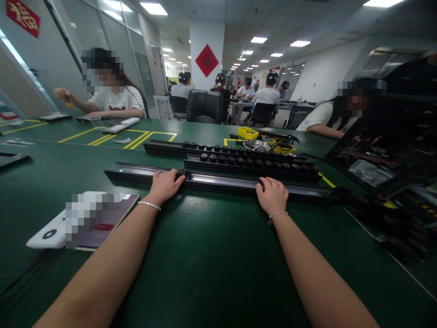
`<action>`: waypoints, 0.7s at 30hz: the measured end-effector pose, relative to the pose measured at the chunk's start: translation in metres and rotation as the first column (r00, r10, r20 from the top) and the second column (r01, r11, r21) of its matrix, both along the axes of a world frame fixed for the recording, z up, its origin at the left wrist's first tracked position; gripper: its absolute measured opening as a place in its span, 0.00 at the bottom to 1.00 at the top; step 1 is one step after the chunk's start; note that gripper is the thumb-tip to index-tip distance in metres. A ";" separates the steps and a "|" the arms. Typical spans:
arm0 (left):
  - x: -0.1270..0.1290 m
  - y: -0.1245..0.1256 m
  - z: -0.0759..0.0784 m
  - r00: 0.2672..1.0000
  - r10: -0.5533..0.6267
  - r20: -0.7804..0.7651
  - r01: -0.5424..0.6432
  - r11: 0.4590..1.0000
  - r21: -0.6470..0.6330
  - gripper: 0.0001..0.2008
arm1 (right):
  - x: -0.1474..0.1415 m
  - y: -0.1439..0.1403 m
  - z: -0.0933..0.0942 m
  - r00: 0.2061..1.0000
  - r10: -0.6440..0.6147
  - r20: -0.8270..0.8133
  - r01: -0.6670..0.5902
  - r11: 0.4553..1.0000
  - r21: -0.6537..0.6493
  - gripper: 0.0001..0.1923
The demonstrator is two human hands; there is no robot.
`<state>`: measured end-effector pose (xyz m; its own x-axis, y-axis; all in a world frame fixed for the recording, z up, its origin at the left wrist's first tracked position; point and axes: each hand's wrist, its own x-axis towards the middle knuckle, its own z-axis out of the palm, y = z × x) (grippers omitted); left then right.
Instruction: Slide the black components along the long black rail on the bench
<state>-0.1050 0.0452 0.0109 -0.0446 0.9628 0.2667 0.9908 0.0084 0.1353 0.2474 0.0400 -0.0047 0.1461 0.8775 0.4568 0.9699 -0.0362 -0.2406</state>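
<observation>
Fingers of both hands curled over the near edge of the long black rail (218, 181) lying across mid-frame. The left hand (165, 184) and right hand (272, 195) gripped it well apart. This looked like positioning the rail; the next move would need an even pull. Two stud-fitted rails (239, 159) lay just above it.

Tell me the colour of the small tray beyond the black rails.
Yellow. The small tray shows in the head view, on the green table beyond the black rails.
</observation>
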 end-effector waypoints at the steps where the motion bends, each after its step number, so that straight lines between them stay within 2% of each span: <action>1: 0.000 0.000 0.000 1.000 -0.009 0.001 0.009 1.000 0.000 0.23 | 0.000 0.000 0.000 1.000 -0.002 0.003 0.002 1.000 -0.003 0.22; 21: -0.006 0.003 -0.001 0.995 -0.094 -0.021 0.094 0.995 0.021 0.22 | 0.000 0.001 -0.002 1.000 0.002 0.005 -0.003 1.000 0.022 0.22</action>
